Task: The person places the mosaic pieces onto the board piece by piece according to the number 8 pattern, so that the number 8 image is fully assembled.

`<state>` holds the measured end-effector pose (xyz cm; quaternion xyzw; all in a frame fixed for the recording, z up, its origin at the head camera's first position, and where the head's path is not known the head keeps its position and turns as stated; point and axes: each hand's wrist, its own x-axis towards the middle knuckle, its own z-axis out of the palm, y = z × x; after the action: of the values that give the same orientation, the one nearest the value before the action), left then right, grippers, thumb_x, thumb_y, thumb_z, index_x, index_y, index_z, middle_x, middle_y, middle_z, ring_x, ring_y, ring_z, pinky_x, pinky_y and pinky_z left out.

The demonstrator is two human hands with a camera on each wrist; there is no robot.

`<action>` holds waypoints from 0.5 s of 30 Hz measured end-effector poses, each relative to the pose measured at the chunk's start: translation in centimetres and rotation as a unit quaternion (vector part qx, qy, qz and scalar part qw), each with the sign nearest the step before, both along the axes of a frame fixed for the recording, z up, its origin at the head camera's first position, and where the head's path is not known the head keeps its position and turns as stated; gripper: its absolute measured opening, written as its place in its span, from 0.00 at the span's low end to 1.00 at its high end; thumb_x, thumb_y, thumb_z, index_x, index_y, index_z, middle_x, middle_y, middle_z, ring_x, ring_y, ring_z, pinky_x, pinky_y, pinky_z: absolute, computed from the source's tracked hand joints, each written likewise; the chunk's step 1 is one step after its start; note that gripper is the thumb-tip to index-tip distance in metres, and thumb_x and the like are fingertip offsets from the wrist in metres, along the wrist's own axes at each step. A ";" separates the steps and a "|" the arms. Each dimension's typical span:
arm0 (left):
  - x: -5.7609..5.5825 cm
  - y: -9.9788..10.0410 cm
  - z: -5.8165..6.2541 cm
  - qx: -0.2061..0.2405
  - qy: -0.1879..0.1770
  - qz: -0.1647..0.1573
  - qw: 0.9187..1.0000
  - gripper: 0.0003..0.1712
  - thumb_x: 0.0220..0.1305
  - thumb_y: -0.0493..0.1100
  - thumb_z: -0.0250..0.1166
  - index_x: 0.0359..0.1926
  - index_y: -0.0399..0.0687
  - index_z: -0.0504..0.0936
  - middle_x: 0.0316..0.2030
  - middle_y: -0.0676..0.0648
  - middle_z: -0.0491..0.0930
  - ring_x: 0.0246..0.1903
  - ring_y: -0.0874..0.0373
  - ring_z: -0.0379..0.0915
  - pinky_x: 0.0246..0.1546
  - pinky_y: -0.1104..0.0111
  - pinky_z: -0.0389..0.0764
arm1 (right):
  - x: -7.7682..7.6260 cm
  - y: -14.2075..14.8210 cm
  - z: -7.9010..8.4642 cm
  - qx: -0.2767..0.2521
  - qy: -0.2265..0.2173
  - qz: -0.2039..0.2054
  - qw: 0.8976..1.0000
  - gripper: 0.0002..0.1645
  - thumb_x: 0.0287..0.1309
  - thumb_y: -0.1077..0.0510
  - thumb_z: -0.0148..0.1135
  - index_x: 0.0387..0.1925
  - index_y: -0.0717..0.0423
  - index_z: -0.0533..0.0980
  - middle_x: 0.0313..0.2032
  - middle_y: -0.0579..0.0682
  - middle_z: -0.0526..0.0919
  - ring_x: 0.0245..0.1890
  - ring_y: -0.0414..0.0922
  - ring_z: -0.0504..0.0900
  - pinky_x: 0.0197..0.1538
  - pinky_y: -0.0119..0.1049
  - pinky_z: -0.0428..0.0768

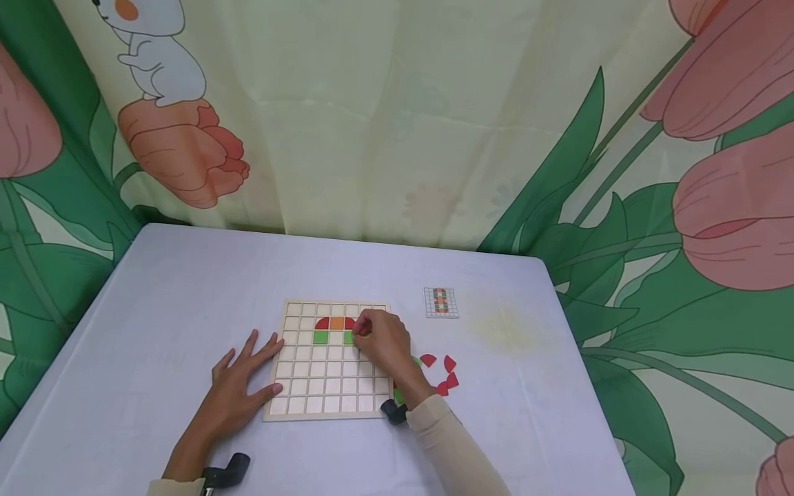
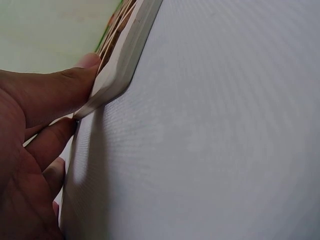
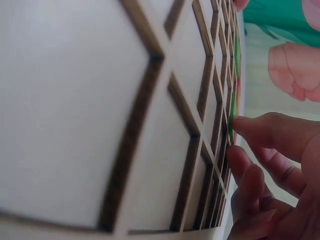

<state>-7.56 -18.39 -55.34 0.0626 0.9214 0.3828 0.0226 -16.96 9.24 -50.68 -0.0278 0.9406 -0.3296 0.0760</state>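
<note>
A wooden grid board (image 1: 331, 388) lies on the table with coloured tiles in its upper cells. My left hand (image 1: 238, 386) spreads its fingers at the board's left edge; in the left wrist view its thumb (image 2: 65, 92) rests against the rim near a corner. Over the upper right of the board, my right hand (image 1: 386, 339) has curled fingers and pinches a green square tile (image 1: 349, 337) at a cell. The right wrist view shows that tile (image 3: 232, 115) edge-on by the fingertips. On the board also sit a red quarter-round (image 1: 322, 324), an orange square (image 1: 337, 323) and another green square (image 1: 320, 337).
Several loose red pieces (image 1: 450, 364) lie right of the board, and a green one (image 1: 398, 396) shows partly under my right wrist. A small pattern card (image 1: 441, 303) lies farther back on the white-covered table (image 1: 527, 427). A printed curtain (image 1: 372, 138) hangs behind.
</note>
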 end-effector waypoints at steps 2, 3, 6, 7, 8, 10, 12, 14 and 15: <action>0.0 0.0 0.0 0.001 -0.005 0.000 1.000 0.48 0.61 0.47 0.78 0.80 0.56 0.68 0.81 0.41 0.62 0.86 0.37 0.40 0.82 0.39 0.34 | 0.4 0.3 0.1 -0.008 0.002 -0.004 1.000 0.09 0.56 0.58 0.78 0.29 0.43 0.82 0.27 0.39 0.82 0.33 0.40 0.78 0.36 0.36 0.73; 0.0 0.0 0.0 0.001 -0.007 0.000 1.000 0.49 0.61 0.47 0.78 0.80 0.56 0.67 0.81 0.41 0.61 0.86 0.37 0.39 0.82 0.39 0.34 | 0.6 0.5 0.1 -0.014 0.004 -0.007 1.000 0.09 0.55 0.59 0.78 0.30 0.43 0.83 0.28 0.40 0.83 0.34 0.41 0.79 0.36 0.37 0.74; 0.1 0.1 0.0 -0.001 -0.005 -0.001 1.000 0.49 0.61 0.46 0.78 0.80 0.56 0.67 0.81 0.41 0.62 0.85 0.37 0.40 0.82 0.39 0.34 | 1.3 1.2 0.4 -0.033 0.002 -0.016 0.999 0.09 0.55 0.58 0.79 0.31 0.44 0.83 0.32 0.41 0.85 0.37 0.42 0.79 0.37 0.38 0.75; 0.1 0.0 0.0 -0.002 -0.003 -0.001 1.000 0.49 0.61 0.46 0.78 0.80 0.56 0.67 0.81 0.40 0.62 0.85 0.37 0.40 0.82 0.39 0.34 | 1.5 1.4 0.5 -0.042 -0.001 -0.021 0.999 0.09 0.55 0.58 0.79 0.32 0.44 0.84 0.33 0.41 0.85 0.38 0.43 0.79 0.37 0.38 0.76; 0.1 0.1 -0.1 -0.003 -0.001 0.000 1.000 0.49 0.61 0.46 0.78 0.80 0.56 0.67 0.81 0.40 0.62 0.85 0.36 0.40 0.82 0.39 0.34 | 1.7 1.7 0.7 -0.049 -0.003 -0.028 0.998 0.09 0.55 0.57 0.80 0.32 0.44 0.84 0.34 0.42 0.86 0.39 0.43 0.80 0.37 0.38 0.76; 0.0 0.0 -0.1 -0.003 0.001 0.001 1.000 0.49 0.61 0.46 0.78 0.80 0.56 0.67 0.81 0.39 0.62 0.85 0.36 0.40 0.82 0.39 0.34 | 2.0 2.2 0.9 -0.061 -0.012 -0.041 0.997 0.10 0.56 0.56 0.80 0.34 0.43 0.84 0.36 0.43 0.86 0.39 0.44 0.79 0.35 0.37 0.78; -0.1 0.0 -0.1 -0.002 -0.003 0.001 1.000 0.49 0.61 0.46 0.77 0.81 0.56 0.66 0.81 0.40 0.61 0.85 0.37 0.39 0.82 0.39 0.33 | 2.2 3.0 1.2 -0.076 -0.019 -0.053 0.996 0.10 0.56 0.57 0.81 0.35 0.43 0.84 0.38 0.44 0.86 0.35 0.46 0.80 0.31 0.36 0.79; -0.2 0.0 -0.2 -0.001 -0.005 0.001 1.000 0.49 0.61 0.46 0.77 0.81 0.56 0.66 0.81 0.40 0.61 0.86 0.37 0.39 0.82 0.39 0.33 | 2.4 3.8 1.4 -0.086 -0.025 -0.063 0.994 0.10 0.57 0.58 0.80 0.36 0.43 0.84 0.38 0.45 0.85 0.31 0.47 0.79 0.27 0.35 0.79; -0.2 -0.1 -0.2 -0.001 -0.006 0.000 1.000 0.49 0.61 0.46 0.77 0.81 0.56 0.66 0.81 0.40 0.61 0.86 0.37 0.39 0.82 0.39 0.33 | 2.5 4.3 1.4 -0.089 -0.025 -0.063 0.994 0.11 0.57 0.59 0.79 0.37 0.43 0.84 0.39 0.45 0.85 0.29 0.47 0.78 0.26 0.35 0.79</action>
<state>-7.75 -18.44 -55.51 0.0600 0.9216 0.3826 0.0278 -14.46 13.50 -49.27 0.0335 0.9053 -0.4166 0.0760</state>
